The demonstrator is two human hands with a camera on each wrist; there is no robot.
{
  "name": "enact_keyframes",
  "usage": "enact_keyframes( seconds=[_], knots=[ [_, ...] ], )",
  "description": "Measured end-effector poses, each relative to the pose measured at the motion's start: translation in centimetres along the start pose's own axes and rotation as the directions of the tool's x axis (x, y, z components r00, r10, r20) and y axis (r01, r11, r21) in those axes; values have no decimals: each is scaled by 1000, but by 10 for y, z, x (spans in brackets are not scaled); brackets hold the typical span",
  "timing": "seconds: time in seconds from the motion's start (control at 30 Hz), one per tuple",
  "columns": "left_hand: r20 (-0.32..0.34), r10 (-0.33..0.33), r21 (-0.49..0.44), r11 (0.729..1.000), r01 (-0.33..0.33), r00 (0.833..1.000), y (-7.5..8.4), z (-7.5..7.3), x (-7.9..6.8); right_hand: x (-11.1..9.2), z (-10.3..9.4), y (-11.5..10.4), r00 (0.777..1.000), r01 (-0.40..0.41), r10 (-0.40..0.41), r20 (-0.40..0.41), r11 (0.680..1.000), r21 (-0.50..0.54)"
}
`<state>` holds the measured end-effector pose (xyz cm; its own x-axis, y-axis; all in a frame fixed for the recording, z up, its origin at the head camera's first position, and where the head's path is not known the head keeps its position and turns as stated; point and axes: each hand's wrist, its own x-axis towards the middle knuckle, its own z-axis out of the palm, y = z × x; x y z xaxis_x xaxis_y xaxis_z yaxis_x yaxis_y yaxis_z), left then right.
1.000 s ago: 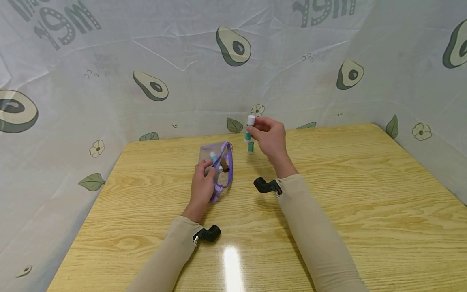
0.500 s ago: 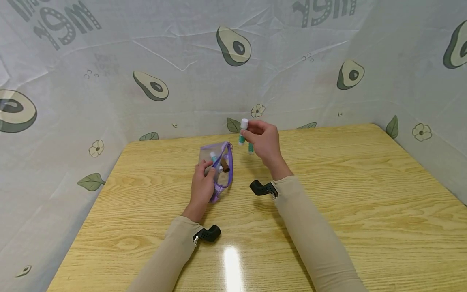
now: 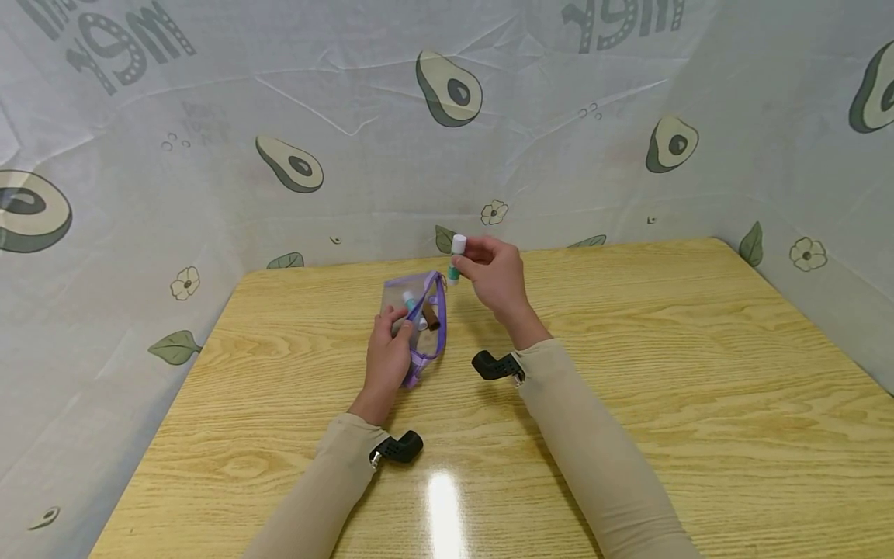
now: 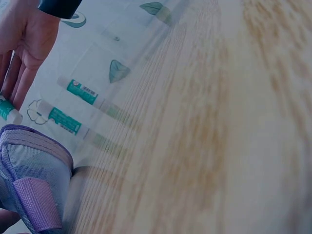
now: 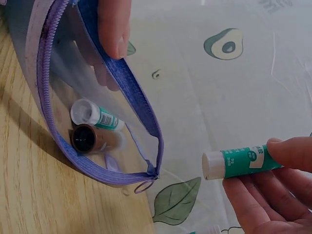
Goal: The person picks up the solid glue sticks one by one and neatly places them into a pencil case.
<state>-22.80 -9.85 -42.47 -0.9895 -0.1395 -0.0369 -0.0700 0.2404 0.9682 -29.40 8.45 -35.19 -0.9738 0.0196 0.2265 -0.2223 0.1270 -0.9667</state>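
My left hand (image 3: 386, 353) grips one side of the mouth of a see-through mesh zipper pouch (image 3: 398, 281) with purple edging, thumb inside the rim and fingers behind the mesh. Within the unzipped pouch, the right wrist view shows a white-and-green glue stick (image 5: 108, 119) beside a brown tube (image 5: 100, 140). Just right of the pouch, above the table, my right hand (image 3: 499, 279) pinches another glue stick (image 3: 456, 260), white cap up. Two more glue sticks, a nearer one (image 4: 65, 121) and another (image 4: 83, 91), stand on the table in the left wrist view; the right hand hides them in the head view.
The wood-grain table (image 3: 628, 373) reaches back to a hanging sheet (image 3: 363, 140) printed with avocados and leaves. Black wrist mounts, one on the left sleeve (image 3: 398, 447) and one on the right sleeve (image 3: 496, 365), jut inward over the table.
My right hand has carried its glue stick left and slightly down, closer to the pouch mouth. A standing glue stick seen earlier is now behind that hand. The left hand and pouch stay put.
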Motion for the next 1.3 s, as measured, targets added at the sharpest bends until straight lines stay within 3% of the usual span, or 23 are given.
enact_keyframes(
  seconds=[1.3],
  knots=[
    [16,-9,-6,1000,9,1000,0,-1,0,-4,21,37,994,-37,64,93,963,-266]
  ],
)
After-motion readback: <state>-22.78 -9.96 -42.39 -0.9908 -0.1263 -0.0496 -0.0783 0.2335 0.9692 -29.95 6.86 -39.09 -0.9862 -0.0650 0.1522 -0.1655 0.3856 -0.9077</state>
